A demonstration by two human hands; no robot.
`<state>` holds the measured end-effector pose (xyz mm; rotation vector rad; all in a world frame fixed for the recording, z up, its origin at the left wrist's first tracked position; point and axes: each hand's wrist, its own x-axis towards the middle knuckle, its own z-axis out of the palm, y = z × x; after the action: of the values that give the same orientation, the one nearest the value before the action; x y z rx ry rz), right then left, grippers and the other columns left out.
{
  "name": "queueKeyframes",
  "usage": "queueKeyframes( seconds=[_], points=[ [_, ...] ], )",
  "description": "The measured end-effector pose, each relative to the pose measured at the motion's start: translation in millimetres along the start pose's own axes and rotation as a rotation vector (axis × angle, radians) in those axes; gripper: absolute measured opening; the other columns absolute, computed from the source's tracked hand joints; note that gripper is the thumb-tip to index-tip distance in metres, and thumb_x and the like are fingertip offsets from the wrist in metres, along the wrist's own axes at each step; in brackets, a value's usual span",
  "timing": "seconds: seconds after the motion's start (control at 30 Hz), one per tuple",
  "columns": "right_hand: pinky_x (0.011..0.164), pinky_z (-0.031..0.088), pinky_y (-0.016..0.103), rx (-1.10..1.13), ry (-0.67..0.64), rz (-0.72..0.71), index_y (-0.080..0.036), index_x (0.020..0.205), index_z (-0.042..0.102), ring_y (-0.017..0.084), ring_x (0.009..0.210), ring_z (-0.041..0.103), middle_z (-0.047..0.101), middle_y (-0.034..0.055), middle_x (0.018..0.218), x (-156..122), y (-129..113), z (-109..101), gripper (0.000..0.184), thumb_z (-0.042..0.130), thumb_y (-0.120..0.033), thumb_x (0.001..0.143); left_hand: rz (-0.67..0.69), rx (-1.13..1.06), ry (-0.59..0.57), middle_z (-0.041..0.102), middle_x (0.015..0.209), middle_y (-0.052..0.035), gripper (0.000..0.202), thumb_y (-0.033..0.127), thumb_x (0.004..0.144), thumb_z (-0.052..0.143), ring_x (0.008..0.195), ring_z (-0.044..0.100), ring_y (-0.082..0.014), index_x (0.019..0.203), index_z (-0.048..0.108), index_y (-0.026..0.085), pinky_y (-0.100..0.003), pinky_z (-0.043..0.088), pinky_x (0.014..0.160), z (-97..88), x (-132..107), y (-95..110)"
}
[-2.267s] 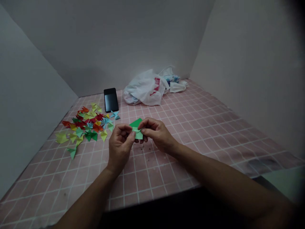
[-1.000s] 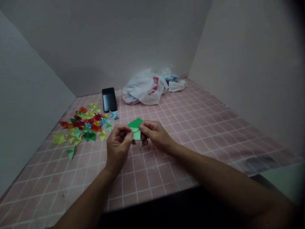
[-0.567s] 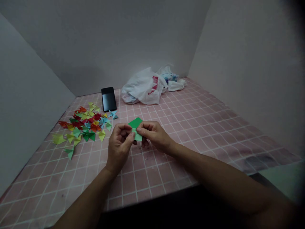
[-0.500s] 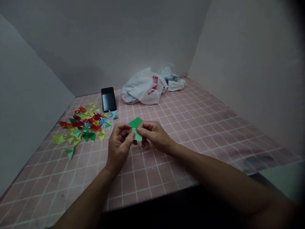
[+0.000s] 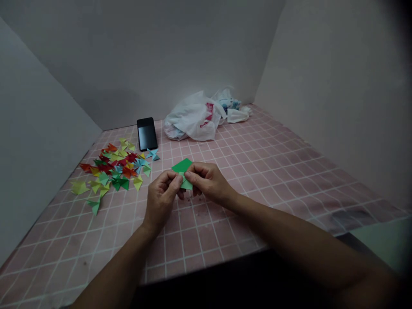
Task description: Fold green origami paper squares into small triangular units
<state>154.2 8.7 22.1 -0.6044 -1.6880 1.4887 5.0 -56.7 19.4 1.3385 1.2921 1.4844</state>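
Observation:
Between my two hands is a small piece of folded green paper (image 5: 182, 165), darker green at the top and paler green below. My left hand (image 5: 162, 198) pinches its left side between thumb and fingers. On the other side, the thumb and fingers of my right hand (image 5: 207, 182) are closed on the right edge. The paper is held just above the tablecloth, its edges partly covered by my fingers. To the left lies a loose pile of folded paper pieces (image 5: 120, 184) in red, orange, yellow, green and light blue.
A black phone (image 5: 147, 134) lies behind the paper pile. Crumpled white plastic bags (image 5: 189, 116) rest near the back wall. The pink checked tablecloth (image 5: 257, 159) spreads beneath everything, with grey walls (image 5: 328, 94) around it. A dark edge runs along the near side.
My left thumb and fingers have shifted slightly up on the green paper. The paper tilts a little to the left at its top. My right hand has hardly moved.

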Motion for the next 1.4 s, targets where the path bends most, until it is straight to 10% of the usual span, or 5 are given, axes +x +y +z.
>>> queueKeyframes(
  seconds=[1.4],
  points=[
    [0.040, 0.044, 0.018, 0.175, -0.079, 0.085, -0.017, 0.072, 0.056, 0.008, 0.043, 0.056, 0.057, -0.0050, 0.055, 2.1, 7.5, -2.6, 0.032, 0.067, -0.043, 0.088, 0.000, 0.074, 0.065, 0.057, 0.051, 0.0041, 0.024, 0.032, 0.087, 0.067, 0.044, 0.052, -0.0083, 0.069, 0.059, 0.019, -0.019, 0.044, 0.044, 3.9, 0.6, 9.5]
  ],
)
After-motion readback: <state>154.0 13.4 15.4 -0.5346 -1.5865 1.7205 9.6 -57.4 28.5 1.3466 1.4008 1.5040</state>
